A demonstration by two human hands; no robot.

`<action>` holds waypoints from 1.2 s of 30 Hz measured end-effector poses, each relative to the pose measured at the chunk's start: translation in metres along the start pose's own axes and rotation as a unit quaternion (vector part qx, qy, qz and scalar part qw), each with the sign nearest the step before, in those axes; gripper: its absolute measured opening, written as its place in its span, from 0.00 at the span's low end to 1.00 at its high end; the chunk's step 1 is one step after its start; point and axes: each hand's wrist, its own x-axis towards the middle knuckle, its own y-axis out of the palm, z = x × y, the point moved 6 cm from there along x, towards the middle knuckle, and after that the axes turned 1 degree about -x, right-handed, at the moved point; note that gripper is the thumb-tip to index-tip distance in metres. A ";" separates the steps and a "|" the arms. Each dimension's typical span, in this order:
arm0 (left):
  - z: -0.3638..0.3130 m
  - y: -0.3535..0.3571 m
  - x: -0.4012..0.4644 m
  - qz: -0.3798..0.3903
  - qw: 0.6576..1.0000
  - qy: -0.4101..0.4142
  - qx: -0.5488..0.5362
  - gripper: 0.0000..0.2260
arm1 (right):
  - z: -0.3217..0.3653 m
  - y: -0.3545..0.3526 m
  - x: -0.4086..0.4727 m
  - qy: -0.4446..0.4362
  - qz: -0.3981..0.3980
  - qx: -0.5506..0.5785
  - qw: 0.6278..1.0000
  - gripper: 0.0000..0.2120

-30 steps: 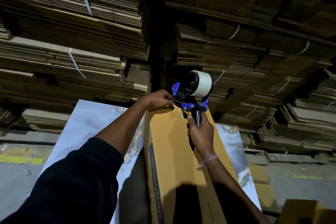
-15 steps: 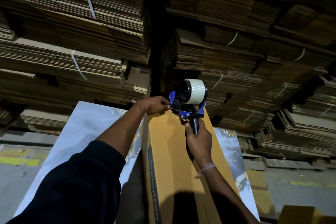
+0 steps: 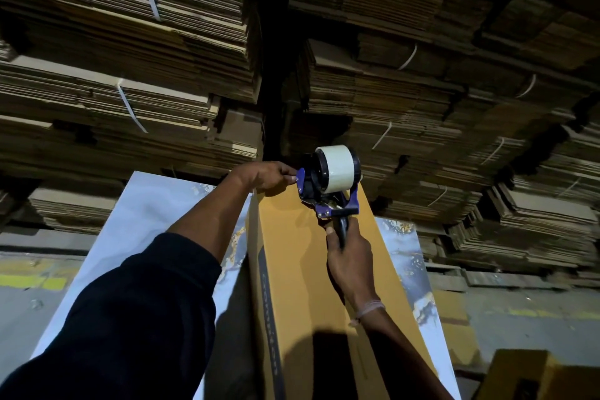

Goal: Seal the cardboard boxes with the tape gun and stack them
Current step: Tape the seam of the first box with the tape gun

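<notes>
The long, narrow yellow-brown cardboard box [image 3: 311, 269] lies lengthwise on a pale marbled blue-grey panel [image 3: 156, 204] that serves as the desk, its far end reaching the desk's far edge just below the wall of strapped, flattened brown cardboard stacks [image 3: 130, 75]. The blue-and-black tape gun with its white roll of tape [image 3: 328, 185] stands at that far end of the box, roll uppermost, its mouth down against the top face close to the far edge. The right hand [image 3: 349, 256] has a closed grip, fingers curled round the gun's black handle. The left hand [image 3: 264, 177], out of a dark sleeve, sits at the far left corner of the box with its fingers bent against the blue front of the gun; it seems to be pinching the free tape end there, though the strip itself is too thin and dim to make out, so just what that grip holds cannot be told. No run of tape shows along the visible top face, so the sealing stroke on this box looks only just set up, with the whole pull toward the near end left. Stacking appears not to have begun on this box; another yellow cardboard box corner [image 3: 545, 373] shows at the lower right, its state unclear.
</notes>
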 end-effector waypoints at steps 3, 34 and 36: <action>-0.002 0.001 0.000 0.006 1.000 0.005 0.010 0.17 | -0.011 -0.010 -0.020 0.000 0.007 -0.011 1.000 0.13; -0.017 0.023 0.005 -0.191 0.961 0.035 0.197 0.13 | -0.027 -0.014 -0.027 0.075 0.049 -0.046 0.995 0.16; -0.019 0.024 0.003 -0.213 0.952 0.032 0.218 0.09 | -0.026 -0.014 -0.026 0.079 0.055 -0.042 0.994 0.15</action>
